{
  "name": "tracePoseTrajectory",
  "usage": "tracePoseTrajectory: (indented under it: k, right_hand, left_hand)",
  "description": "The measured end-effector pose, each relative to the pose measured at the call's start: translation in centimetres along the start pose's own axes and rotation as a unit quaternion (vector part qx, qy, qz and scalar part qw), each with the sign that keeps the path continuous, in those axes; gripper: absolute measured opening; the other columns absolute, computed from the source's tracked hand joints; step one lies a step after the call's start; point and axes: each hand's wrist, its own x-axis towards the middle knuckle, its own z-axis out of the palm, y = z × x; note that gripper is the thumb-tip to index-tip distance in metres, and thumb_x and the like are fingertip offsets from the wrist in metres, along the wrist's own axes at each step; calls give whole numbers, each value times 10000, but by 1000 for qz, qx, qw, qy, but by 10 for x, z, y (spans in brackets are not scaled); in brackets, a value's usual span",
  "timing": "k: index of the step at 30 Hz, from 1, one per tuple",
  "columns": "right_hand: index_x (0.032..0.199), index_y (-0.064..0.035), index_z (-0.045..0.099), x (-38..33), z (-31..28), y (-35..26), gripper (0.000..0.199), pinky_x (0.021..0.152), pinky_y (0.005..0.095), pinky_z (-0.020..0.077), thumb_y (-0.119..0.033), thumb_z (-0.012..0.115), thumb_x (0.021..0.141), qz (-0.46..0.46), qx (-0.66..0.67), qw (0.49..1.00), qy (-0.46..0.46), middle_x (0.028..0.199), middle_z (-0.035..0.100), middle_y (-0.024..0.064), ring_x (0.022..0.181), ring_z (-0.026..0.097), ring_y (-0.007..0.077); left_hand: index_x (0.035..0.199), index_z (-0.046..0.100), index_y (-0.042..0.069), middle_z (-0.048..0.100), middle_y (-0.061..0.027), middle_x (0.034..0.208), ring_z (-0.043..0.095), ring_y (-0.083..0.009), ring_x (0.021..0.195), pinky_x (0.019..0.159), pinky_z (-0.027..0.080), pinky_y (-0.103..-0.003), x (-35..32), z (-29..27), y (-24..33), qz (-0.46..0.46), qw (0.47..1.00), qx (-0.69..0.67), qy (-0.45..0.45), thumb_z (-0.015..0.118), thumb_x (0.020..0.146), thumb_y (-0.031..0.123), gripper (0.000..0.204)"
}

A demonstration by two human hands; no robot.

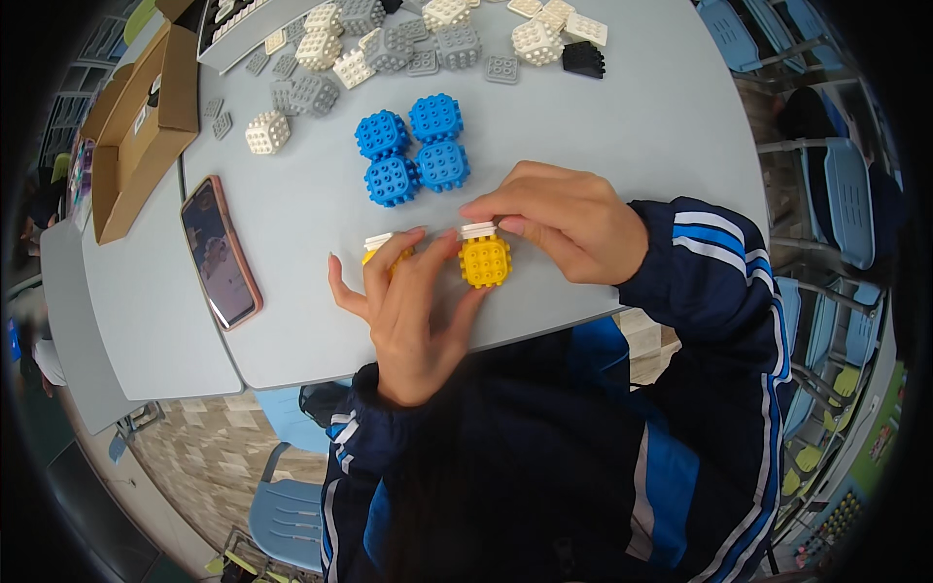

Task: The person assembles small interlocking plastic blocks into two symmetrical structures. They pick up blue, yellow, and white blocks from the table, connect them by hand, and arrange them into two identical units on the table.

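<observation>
A yellow studded block point(485, 262) stands near the table's front edge. My left hand point(413, 306) grips it, thumb at its lower side and index finger at its upper left. On its far side sits a flat white studded plate point(477, 230), pinched between the thumb and index finger of my right hand point(573, 219). A second yellow block point(368, 257) with a white plate point(378, 240) is partly hidden behind my left fingers. Just beyond my hands, several blue studded blocks point(392, 180) are joined in a two-by-two cluster.
Several white blocks point(267, 132), grey blocks point(314, 95) and a black piece point(583, 59) lie at the far side of the table point(603, 126). A phone point(222, 253) lies at left, beside an open cardboard box point(146, 136). Blue chairs point(847, 199) stand around the table.
</observation>
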Motion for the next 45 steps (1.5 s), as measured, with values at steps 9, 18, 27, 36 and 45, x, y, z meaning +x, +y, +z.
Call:
tracePoseTrajectory:
  k: [9, 18, 27, 36, 45]
  right_hand:
    - [1217, 9, 691, -1, 0, 3, 310, 768, 356, 548, 87, 585, 937, 8, 4, 1000, -5, 969, 705, 169, 871, 678, 313]
    - [1223, -40, 679, -2, -8, -1, 320, 815, 389, 567, 53, 566, 939, 68, 19, 997, -22, 1033, 723, 165, 944, 713, 336]
    - [1169, -21, 722, 0, -2, -9, 298, 745, 363, 546, 79, 570, 933, 59, 53, 997, -18, 975, 726, 168, 839, 700, 322]
    - [1217, 0, 693, -2, -5, -6, 351, 837, 324, 562, 47, 696, 869, 89, 74, 991, -63, 1028, 732, 141, 901, 714, 238]
    - [1258, -21, 680, 2, -9, -3, 568, 905, 331, 548, -109, 900, 742, 46, 109, 990, -76, 1202, 690, 127, 996, 682, 226]
  left_hand:
    - [1250, 678, 124, 721, 39, 1118, 583, -215, 1246, 1198, 46, -612, -1, 0, -2, 0, 1000, -1, 6, 906, 692, 132, 604]
    - [1211, 703, 125, 705, 14, 1119, 583, -222, 1241, 1207, 110, -563, 4, -3, 6, -15, 1000, 2, -12, 901, 698, 140, 550]
    - [1447, 545, 92, 583, -43, 1252, 528, -284, 1262, 1141, 40, -682, -5, -2, -2, 37, 998, 10, -57, 807, 734, 165, 764]
    - [1367, 572, 78, 577, -54, 1344, 420, -304, 1412, 1134, 53, -724, -5, 2, -2, 68, 997, -29, -18, 809, 800, 263, 642]
    - [1353, 587, 91, 649, -16, 1271, 520, -258, 1314, 1168, 29, -676, -8, -2, -7, 67, 993, -88, 38, 835, 785, 266, 644]
